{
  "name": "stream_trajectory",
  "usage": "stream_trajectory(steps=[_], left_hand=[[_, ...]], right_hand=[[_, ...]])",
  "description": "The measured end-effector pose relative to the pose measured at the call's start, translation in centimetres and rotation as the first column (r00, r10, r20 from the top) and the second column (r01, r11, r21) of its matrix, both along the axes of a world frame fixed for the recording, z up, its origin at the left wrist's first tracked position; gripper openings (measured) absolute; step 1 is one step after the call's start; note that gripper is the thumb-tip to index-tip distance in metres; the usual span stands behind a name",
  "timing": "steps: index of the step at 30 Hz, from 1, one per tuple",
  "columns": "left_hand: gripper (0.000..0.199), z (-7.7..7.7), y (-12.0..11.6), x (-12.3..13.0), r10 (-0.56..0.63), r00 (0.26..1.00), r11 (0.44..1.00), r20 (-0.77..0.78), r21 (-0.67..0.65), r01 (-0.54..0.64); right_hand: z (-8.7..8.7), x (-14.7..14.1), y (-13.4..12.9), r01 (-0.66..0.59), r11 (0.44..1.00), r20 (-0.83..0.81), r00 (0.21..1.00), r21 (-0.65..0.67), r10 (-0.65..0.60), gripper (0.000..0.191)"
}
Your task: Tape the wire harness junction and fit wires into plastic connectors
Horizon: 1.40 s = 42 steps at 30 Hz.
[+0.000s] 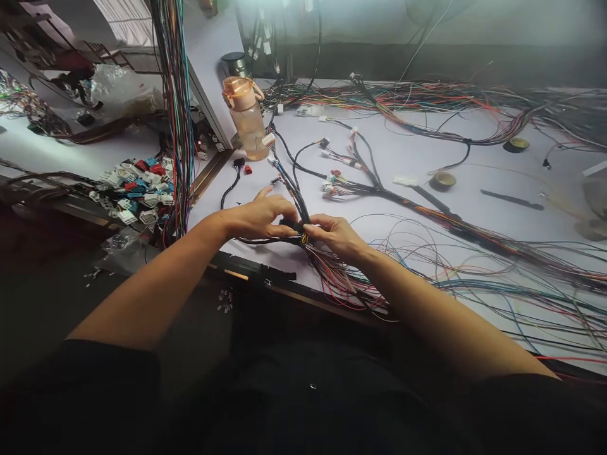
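A wire harness (300, 203) lies across the near edge of the white table, with black-wrapped branches running up from where my hands meet and loose coloured wires fanning out to the lower right. My left hand (265, 215) curls its thumb and fingers around a small black piece (290, 224) at the junction, which looks like tape; the fingers hide part of it. Right beside it, my right hand (334, 235) pinches the harness between thumb and fingers, just above some yellow wires (304, 239). White connectors (269, 139) end the upper branches.
Another branched harness (379, 189) stretches to the right. A water bottle (247, 123) stands behind my left hand. Tape rolls (442, 181) sit on the right. A connector pile (137, 186) and a hanging wire bundle (176, 114) are on the left.
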<state>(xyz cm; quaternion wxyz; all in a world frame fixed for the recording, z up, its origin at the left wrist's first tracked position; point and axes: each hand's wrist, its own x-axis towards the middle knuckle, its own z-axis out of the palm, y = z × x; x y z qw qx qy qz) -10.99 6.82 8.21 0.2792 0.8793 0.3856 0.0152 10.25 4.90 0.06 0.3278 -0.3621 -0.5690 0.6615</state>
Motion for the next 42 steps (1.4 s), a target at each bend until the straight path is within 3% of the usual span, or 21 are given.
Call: stream_trajectory(steps=[3,7,12,16,18,20,24,25,26,27,29,30,31,32,33,36,39,42], left_hand=[[0.020,1.1,-0.9,0.8,0.014,0.999,1.000,0.033,0.015,-0.014],[0.013,1.5,-3.6,2.4,0.007,0.993,0.998,0.119,0.054,-0.014],[0.014,-0.9,-7.0,4.1,0.027,0.986,0.960,0.163,0.272,-0.071],[0.021,-3.3,-8.5,4.6,0.159,0.926,0.873,0.342,0.389,-0.294],[0.035,-4.0,-8.9,4.8,0.229,0.865,0.844,0.446,0.352,-0.405],[0.049,-4.6,-9.1,4.9,0.277,0.808,0.835,0.520,0.285,-0.470],[0.057,-5.5,-10.1,5.1,0.316,0.711,0.862,0.629,0.123,-0.492],[0.055,-5.7,-10.7,5.1,0.362,0.636,0.847,0.682,0.043,-0.529],[0.050,-5.8,-11.4,5.2,0.443,0.507,0.806,0.740,-0.081,-0.586],[0.044,-5.9,-12.2,5.3,0.551,0.322,0.732,0.770,-0.259,-0.631],[0.034,-6.0,-13.8,5.6,0.770,-0.102,0.483,0.630,-0.681,-0.551],[0.030,-5.9,-14.4,5.9,0.841,-0.250,0.351,0.479,-0.836,-0.422],[0.027,-5.8,-14.7,6.3,0.889,-0.321,0.241,0.327,-0.930,-0.278],[0.023,-5.6,-14.8,6.7,0.917,-0.339,0.166,0.209,-0.974,-0.152],[0.021,-5.3,-14.6,7.2,0.931,-0.337,0.127,0.137,-0.990,-0.053],[0.029,-4.8,-12.9,9.0,0.946,-0.319,0.107,0.058,-0.985,0.139],[0.036,-4.7,-11.1,10.5,0.916,-0.402,0.087,0.007,-0.980,0.180],[0.038,-5.1,-10.5,11.3,0.876,-0.480,0.104,0.037,-0.988,0.115]], right_hand=[[-0.2,0.1,0.1,-0.018,1.000,0.002,1.000,-0.021,0.018,0.043],[-0.8,-0.1,0.3,-0.030,0.997,0.100,0.995,0.071,0.023,0.040],[-0.9,-0.4,0.5,-0.085,0.978,0.249,0.968,0.190,0.035,0.033],[1.0,0.7,-0.4,-0.021,0.893,0.357,0.921,0.449,-0.158,0.033],[2.0,1.6,-1.4,-0.026,0.849,0.342,0.921,0.527,-0.184,0.033],[2.5,2.2,-2.3,-0.111,0.820,0.347,0.931,0.562,-0.112,0.033],[2.0,2.5,-3.2,-0.295,0.762,0.463,0.886,0.577,-0.008,0.034],[1.8,2.6,-3.2,-0.324,0.753,0.496,0.868,0.573,-0.004,0.032],[1.7,2.6,-3.1,-0.343,0.750,0.521,0.854,0.565,-0.002,0.029],[1.7,2.6,-3.0,-0.353,0.755,0.534,0.845,0.553,0.004,0.027],[2.0,2.8,-2.9,-0.351,0.777,0.522,0.852,0.523,0.033,0.024],[2.2,3.0,-2.8,-0.348,0.789,0.503,0.862,0.506,0.058,0.024],[2.5,3.0,-2.9,-0.345,0.800,0.479,0.874,0.491,0.083,0.024],[2.8,3.1,-2.9,-0.341,0.809,0.451,0.886,0.479,0.107,0.024],[3.1,3.1,-3.1,-0.337,0.816,0.423,0.897,0.470,0.127,0.023],[3.9,3.2,-3.5,-0.314,0.835,0.364,0.920,0.453,0.148,0.020],[4.7,3.7,-3.9,-0.293,0.847,0.355,0.925,0.443,0.135,0.017],[5.3,4.4,-4.3,-0.332,0.842,0.362,0.915,0.425,0.178,0.017]])
